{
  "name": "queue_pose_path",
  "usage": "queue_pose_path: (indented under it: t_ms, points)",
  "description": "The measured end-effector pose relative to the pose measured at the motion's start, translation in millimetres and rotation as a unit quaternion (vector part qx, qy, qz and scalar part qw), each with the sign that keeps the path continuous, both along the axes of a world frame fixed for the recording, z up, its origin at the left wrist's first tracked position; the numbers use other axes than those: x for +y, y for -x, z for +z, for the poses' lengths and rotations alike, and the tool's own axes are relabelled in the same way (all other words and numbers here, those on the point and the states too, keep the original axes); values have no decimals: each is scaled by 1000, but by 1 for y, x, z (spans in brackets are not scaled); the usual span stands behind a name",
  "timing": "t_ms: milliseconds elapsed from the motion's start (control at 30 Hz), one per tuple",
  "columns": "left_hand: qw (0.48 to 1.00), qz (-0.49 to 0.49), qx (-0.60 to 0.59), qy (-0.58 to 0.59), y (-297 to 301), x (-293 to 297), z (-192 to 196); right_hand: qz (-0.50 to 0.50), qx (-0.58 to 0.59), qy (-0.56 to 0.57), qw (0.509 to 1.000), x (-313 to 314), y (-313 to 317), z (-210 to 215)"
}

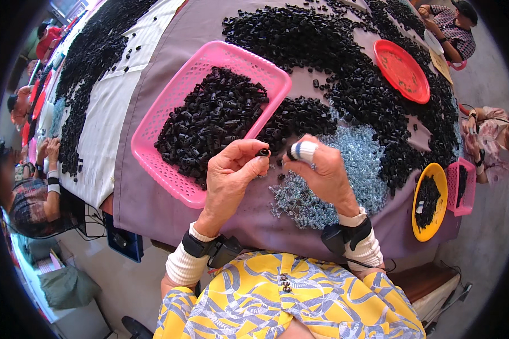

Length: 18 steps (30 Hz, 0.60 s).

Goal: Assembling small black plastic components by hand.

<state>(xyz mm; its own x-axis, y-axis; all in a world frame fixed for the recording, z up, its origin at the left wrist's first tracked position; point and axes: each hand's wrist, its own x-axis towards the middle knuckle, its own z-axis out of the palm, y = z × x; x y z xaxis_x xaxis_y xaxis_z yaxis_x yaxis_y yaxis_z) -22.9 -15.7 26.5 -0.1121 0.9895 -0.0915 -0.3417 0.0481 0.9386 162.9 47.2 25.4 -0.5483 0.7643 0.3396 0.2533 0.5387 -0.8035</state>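
Note:
My left hand pinches a small black cylindrical piece between thumb and fingertips, just off the near right corner of a pink basket. Facing it, my right hand has its fingers curled together, with a white, blue-striped cover on one finger. Whatever those fingers hold, if anything, is hidden. Similar black pieces fill much of the pink basket. Beneath and beside my right hand spreads a heap of tiny clear bluish pieces, seemingly coil-shaped.
Heaps of black pieces cover the table's far side. A red tray, a yellow dish and a small pink basket lie to the right. Other people sit along both sides. A purple cloth covers the table.

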Motion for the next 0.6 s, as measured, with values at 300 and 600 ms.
queue_pose_path:
  t_ms: [300,600]
  points:
    - [995,-19,97,-12,-12,4,-3,12,-10,-131,991,11,8,25]
    - [981,-1,180,-73,-15,0,-6,49,-16,-94,994,10,9,24]
